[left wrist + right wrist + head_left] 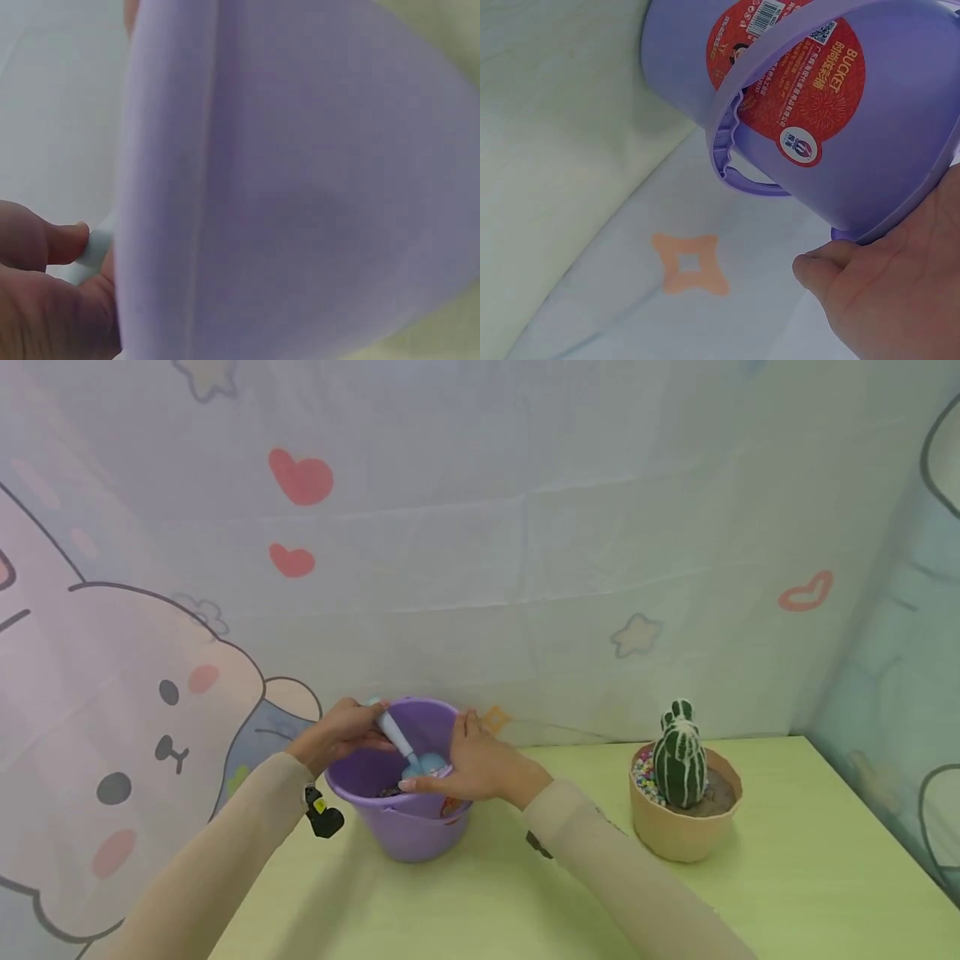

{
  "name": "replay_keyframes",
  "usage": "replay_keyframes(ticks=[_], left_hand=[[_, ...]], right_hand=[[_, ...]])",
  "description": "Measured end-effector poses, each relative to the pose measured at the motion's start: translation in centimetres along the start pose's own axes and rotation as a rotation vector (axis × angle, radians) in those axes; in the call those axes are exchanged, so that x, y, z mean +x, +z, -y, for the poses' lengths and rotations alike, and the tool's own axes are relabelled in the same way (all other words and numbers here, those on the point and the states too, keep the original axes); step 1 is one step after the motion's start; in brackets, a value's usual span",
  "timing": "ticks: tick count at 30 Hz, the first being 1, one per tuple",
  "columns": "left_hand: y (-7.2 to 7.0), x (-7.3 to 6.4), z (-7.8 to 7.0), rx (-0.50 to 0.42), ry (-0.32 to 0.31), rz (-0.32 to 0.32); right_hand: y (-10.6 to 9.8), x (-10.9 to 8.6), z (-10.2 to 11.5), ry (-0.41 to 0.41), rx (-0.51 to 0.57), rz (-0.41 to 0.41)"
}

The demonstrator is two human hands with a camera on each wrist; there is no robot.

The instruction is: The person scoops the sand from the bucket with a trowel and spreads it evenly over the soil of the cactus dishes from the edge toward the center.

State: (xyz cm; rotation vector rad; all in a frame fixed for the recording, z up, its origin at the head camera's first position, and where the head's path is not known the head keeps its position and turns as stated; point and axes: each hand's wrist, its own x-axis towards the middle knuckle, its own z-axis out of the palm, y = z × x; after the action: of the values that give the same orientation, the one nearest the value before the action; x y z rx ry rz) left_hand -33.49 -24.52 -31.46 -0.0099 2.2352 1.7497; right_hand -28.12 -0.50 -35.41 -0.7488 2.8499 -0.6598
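Observation:
A purple bucket (415, 839) stands on the table, with some dark material low inside it. My left hand (347, 728) is over its left rim and grips the pale blue handle of a small toy shovel (396, 737). The shovel slants down into the bucket, its blue scoop near my right thumb. In the left wrist view the bucket wall (315, 180) hides much of the left hand (49, 296). My right hand (491, 767) rests on the right rim, fingers extended and thumb reaching over the opening. A red label (802, 97) shows on the bucket in the right wrist view.
To the right stands an orange-tan pot (678, 835) holding a green cactus (679, 764) with white strands, colourful beads on its left and brown soil on its right. The yellow-green table (570, 893) meets a patterned cloth backdrop (570, 568) behind the bucket.

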Motion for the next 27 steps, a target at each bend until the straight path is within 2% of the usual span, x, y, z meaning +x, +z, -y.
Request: replay_keyframes(ticks=[8, 15, 20, 27], left_hand=[[-1.7, -0.4, 0.3, -0.098, -0.013, -0.008], [-3.2, -1.2, 0.0, -0.249, -0.011, -0.042], [-3.7, -1.8, 0.1, -0.312, -0.008, -0.062], [-3.9, -2.2, 0.6, -0.423, 0.001, -0.061]], right_hand=[[-0.1, 0.0, 0.1, -0.009, -0.019, -0.004], [-0.1, 0.0, 0.2, -0.021, -0.047, -0.019], [0.2, 0.1, 0.0, -0.032, -0.040, -0.029], [0.0, 0.1, -0.7, 0.006, -0.028, -0.042]])
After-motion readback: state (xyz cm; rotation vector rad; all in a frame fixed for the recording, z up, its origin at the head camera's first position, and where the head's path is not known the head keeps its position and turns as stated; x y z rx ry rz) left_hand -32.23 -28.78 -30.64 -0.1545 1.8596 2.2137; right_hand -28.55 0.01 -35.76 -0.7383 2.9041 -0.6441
